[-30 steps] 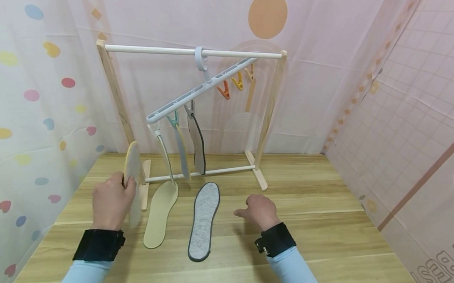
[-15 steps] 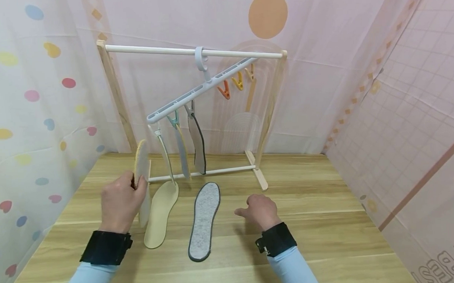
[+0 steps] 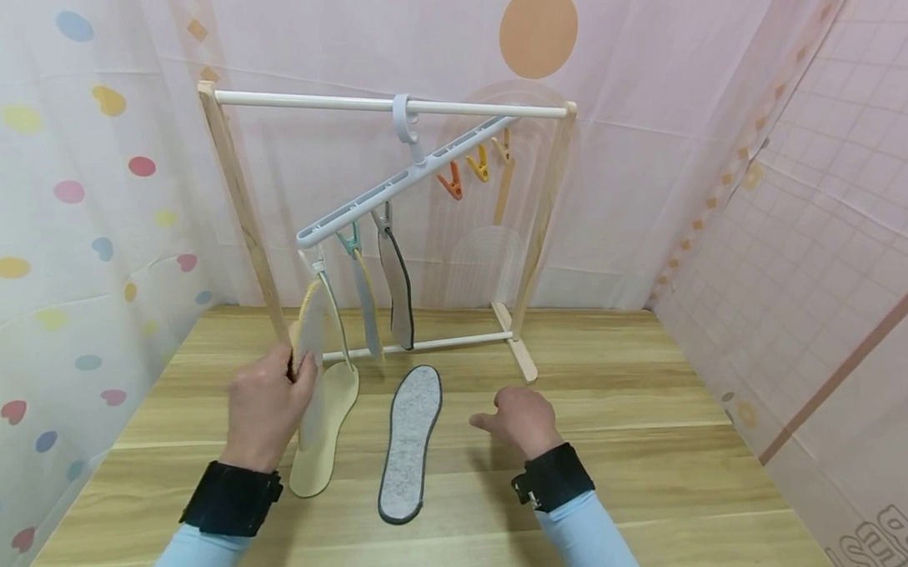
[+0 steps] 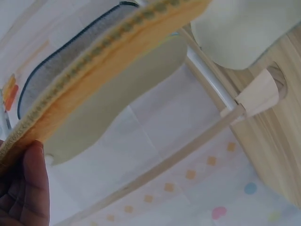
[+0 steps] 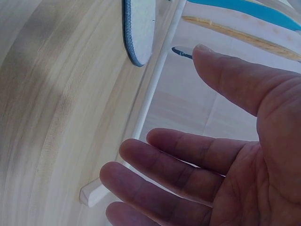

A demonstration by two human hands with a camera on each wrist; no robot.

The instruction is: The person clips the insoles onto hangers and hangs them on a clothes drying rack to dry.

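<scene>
My left hand (image 3: 266, 407) pinches a yellow-edged insole (image 3: 310, 330) held upright, partly in front of a cream insole (image 3: 326, 442) lying on the table. In the left wrist view the held insole (image 4: 94, 75) crosses edge-on, orange-yellow, above the thumb. Close by hang a pale insole (image 3: 331, 309) from a white clip (image 3: 317, 265), a blue-grey one (image 3: 365, 303) from a green clip (image 3: 351, 239), and a dark-edged one (image 3: 398, 294) from a grey clip (image 3: 383, 222). My right hand (image 3: 522, 419) holds nothing, fingers relaxed, right of a grey felt insole (image 3: 410, 443) lying flat.
A tilted clip hanger (image 3: 401, 181) hooks over the white rod (image 3: 305, 100) of a wooden rack. Orange (image 3: 452, 182), yellow (image 3: 479, 164) and beige (image 3: 503, 147) clips hang at its raised right end. Patterned curtains (image 3: 85, 246) enclose the wooden table (image 3: 640, 444).
My left hand has carried the yellow-edged insole rightward, from beside the rack's left foot to just by the pale hanging insole and white clip. The right hand stays in place.
</scene>
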